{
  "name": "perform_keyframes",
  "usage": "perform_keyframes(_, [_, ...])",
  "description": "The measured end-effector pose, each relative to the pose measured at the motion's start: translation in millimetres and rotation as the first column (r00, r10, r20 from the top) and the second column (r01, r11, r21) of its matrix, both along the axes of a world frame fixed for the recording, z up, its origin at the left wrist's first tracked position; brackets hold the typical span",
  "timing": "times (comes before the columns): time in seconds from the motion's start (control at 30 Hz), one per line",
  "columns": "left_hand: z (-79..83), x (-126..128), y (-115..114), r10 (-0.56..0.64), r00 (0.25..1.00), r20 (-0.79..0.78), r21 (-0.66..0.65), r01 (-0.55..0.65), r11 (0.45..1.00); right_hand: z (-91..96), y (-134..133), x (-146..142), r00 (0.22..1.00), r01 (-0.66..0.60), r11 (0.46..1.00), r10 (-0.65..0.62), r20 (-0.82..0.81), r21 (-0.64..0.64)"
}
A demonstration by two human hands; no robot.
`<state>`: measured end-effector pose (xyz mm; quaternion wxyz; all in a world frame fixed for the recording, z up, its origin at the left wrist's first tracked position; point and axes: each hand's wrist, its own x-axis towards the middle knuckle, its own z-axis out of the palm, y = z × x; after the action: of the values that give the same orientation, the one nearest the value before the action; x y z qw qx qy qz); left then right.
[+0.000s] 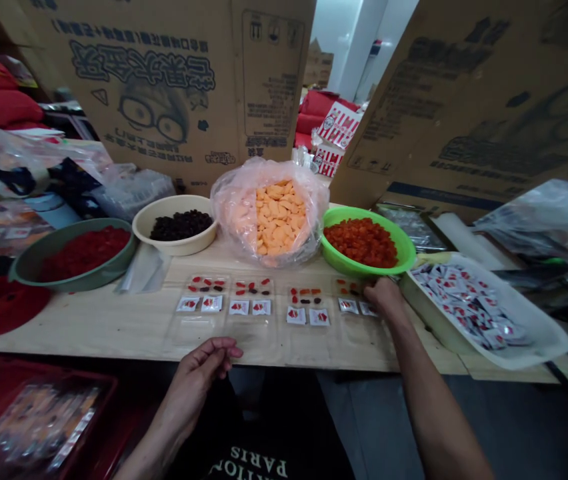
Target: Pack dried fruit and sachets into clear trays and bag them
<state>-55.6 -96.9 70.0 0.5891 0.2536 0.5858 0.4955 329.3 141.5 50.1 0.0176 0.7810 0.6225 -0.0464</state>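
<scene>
Several clear plastic bags [251, 307] lie in a row on the wooden table [114, 327], each holding a few dried fruit pieces and small white-and-red sachets. My right hand [383, 297] rests, fingers closed, on the rightmost bag [351, 300], just below the green bowl of orange-red fruit [364, 241]; what it holds is hidden. My left hand [204, 363] hovers at the table's near edge with its fingers curled together, nothing visible in them.
Behind the bags stand a grey-green bowl of red fruit [77, 253], a cream bowl of dark raisins [177, 223] and a plastic bag of orange slices [271, 213]. A white tray of sachets [474, 307] sits right. Cardboard boxes [174, 73] wall the back. A red crate [34, 420] is lower left.
</scene>
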Motion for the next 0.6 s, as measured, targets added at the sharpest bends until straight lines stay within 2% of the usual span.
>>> perform_keyframes(0.23, [-1.2, -1.2, 5.0, 0.006, 1.000, 0.008, -0.021, -0.006, 1.000, 7.1, -11.4, 14.6, 0.973, -0.212, 0.974, 0.218, 0.079, -0.084])
perform_keyframes(0.43, [1.4, -11.0, 5.3, 0.055, 0.998, 0.004, -0.010, -0.055, 0.998, 1.6, -26.7, 22.6, 0.990, -0.141, 0.982, 0.140, 0.017, 0.126])
perform_keyframes(0.6, [2.3, -15.5, 4.9, 0.129, 0.992, -0.005, 0.001, -0.129, 0.992, 4.6, -41.4, 23.6, 0.982, -0.189, 0.981, 0.190, -0.011, 0.045])
